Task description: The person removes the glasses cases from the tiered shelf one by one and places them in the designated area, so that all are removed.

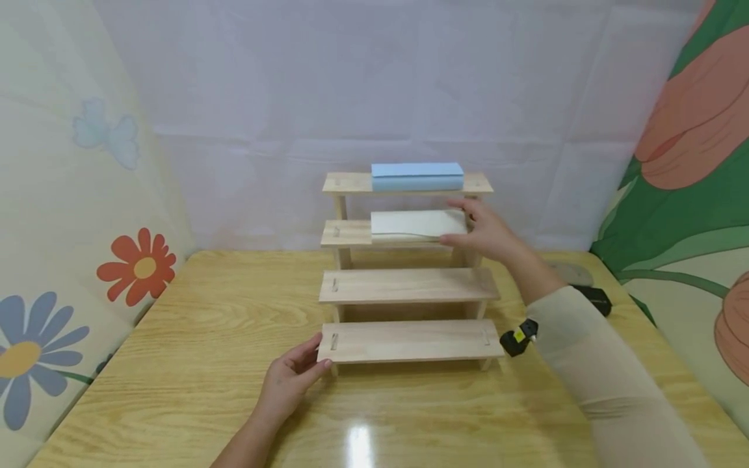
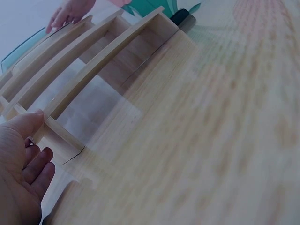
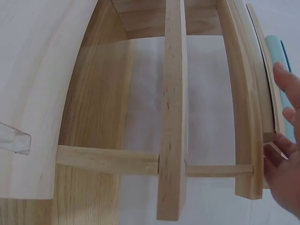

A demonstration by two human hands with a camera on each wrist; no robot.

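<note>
A four-step wooden display stand [image 1: 409, 286] stands on the table. My left hand [image 1: 288, 382] holds the left end of its lowest shelf, thumb at the front corner and fingers behind. In the left wrist view this hand [image 2: 26, 164] has its thumb on the shelf's edge. On the second shelf from the top lies a white oblong case [image 1: 409, 225] with a flap-like lid. My right hand [image 1: 488, 231] grips the case's right end, thumb at the front and fingers at the back. A similar light blue case [image 1: 417, 177] sits on the top shelf.
A small black object with a yellow label [image 1: 518, 338] is strapped at my right wrist. Beyond the right forearm lie a black item [image 1: 593, 299] and a grey one [image 1: 570, 273]. A white cloth [image 1: 374, 78] hangs behind the stand, with flowered cloths at both sides.
</note>
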